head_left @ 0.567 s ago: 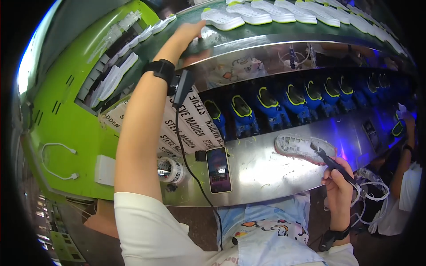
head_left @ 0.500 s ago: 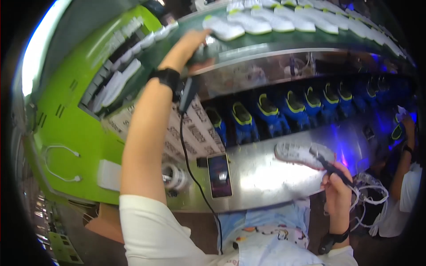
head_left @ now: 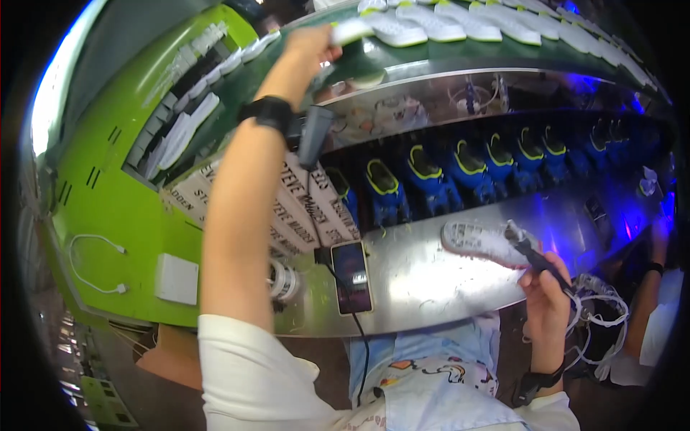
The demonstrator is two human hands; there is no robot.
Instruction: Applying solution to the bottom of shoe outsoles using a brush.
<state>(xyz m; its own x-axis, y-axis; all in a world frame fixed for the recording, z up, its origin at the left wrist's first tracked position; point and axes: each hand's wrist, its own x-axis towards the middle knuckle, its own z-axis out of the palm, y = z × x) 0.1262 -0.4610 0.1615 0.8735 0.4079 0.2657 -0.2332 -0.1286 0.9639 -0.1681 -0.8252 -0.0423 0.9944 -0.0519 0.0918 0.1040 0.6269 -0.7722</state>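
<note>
The left grip [head_left: 310, 44] is closed on one end of a white shoe sole [head_left: 352, 31], which sticks out to its right, next to a row of other white soles [head_left: 440, 27]. The right grip [head_left: 548, 287] is wrapped round the dark handle of a brush [head_left: 540, 263]. Up and to the left of it, a gray shoe sole [head_left: 474, 241] lies on the shiny tabletop [head_left: 424, 291], its long way going left to right and dipping a bit at the right. The right hand is much nearer to it than the left. Behind it stand blue shoes [head_left: 434, 188]. Fingers hide one end of the held sole, which looks blurry. The left arm covers part of a tape roll [head_left: 285, 281]. I can't tell if the brush tip touches the gray sole
</note>
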